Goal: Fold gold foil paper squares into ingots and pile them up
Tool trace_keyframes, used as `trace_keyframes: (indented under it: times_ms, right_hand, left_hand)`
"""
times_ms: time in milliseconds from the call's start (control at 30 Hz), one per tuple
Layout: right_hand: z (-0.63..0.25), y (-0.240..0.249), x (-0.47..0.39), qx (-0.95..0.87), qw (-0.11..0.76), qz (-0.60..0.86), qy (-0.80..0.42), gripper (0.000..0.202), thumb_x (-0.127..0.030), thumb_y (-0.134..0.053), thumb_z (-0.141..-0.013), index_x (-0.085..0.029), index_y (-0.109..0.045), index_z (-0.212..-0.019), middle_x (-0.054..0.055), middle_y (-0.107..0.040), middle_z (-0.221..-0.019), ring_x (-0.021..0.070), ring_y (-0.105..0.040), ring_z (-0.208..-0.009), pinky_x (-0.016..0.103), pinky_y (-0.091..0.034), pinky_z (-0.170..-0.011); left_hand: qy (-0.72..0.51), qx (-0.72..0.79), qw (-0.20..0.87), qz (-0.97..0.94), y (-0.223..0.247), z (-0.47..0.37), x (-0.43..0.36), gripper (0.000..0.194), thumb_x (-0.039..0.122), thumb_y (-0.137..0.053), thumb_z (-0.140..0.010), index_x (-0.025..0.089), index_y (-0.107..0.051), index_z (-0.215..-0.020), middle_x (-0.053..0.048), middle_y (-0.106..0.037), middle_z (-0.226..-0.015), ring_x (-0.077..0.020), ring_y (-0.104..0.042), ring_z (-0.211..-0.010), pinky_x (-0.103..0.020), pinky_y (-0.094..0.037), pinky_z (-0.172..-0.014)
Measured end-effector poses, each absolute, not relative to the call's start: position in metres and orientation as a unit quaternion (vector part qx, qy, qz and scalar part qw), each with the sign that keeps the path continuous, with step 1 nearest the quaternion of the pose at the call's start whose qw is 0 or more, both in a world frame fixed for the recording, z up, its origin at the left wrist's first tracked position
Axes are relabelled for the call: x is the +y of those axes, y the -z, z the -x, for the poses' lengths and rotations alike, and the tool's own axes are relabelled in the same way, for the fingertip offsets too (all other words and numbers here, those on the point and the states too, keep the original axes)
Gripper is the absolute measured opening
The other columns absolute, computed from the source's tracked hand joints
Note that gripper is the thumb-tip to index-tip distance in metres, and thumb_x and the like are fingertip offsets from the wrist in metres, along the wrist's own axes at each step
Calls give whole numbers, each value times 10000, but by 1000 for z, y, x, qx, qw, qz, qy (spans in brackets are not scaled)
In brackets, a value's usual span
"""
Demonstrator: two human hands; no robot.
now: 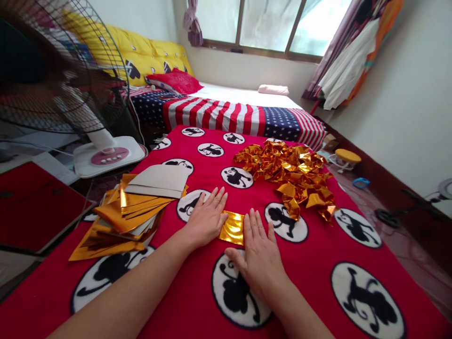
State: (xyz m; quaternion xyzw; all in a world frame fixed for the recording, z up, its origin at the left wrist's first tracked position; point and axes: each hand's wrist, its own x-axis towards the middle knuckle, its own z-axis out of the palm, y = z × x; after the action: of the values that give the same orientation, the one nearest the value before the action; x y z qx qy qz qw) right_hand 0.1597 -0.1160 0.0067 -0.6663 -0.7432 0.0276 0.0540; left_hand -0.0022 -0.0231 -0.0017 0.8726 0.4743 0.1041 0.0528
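Observation:
A small rectangle of shiny gold foil paper (233,229) lies flat on the red cloth (190,292) between my two hands. My left hand (207,217) rests flat at its left edge, fingers stretched forward and slightly apart. On the right edge, the fingertips of my right hand (259,254) press down, with the palm on the cloth and the thumb spread toward the left. To the left sits a loose stack of gold sheets (116,214), with pale grey sheets (160,180) on top. A heap of folded gold foil pieces (286,165) is at the back right.
A fan (109,153) stands beyond the cloth's left side. Behind the cloth is a bed (226,115) with a red pillow (180,81). A yellow-topped stool (348,156) is on the floor at the right.

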Motion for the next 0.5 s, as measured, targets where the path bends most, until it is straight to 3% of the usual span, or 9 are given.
trace_keyframes:
  times_ms: [167, 300, 500]
  right_hand:
    - [-133, -15, -114, -765, 99, 636, -28, 972, -755, -367, -820, -41, -298, -1476, 187, -115, -1562, 337, -34, -1464, 554, -15, -1160]
    - [-119, -14, -110, -783, 109, 607, -79, 1026, -779, -346, -810, -16, -239, -1488, 203, -137, -1557, 328, -77, -1463, 511, -85, -1171]
    - [-154, -9, -119, -763, 86, 637, -72, 920, -696, -448, -829, -61, -302, -1479, 177, -186, -1557, 316, -162, -1454, 503, -127, -1166]
  left_hand:
    - [-89, 477, 39, -874, 0, 0, -24, 553, 332, -316, -951, 144, -319, -1471, -102, -234, -1570, -260, -179, -1460, -531, -155, -1163]
    - [-66, 480, 31, -874, -1, 0, -25, 558, 257, -318, -931, 136, -310, -1475, -95, -221, -1574, -250, -185, -1460, -521, -171, -1163]
    - [-82, 483, 26, -871, 1, -1, -24, 561, 348, -312, -955, 135, -321, -1474, -87, -236, -1569, -254, -187, -1459, -523, -163, -1170]
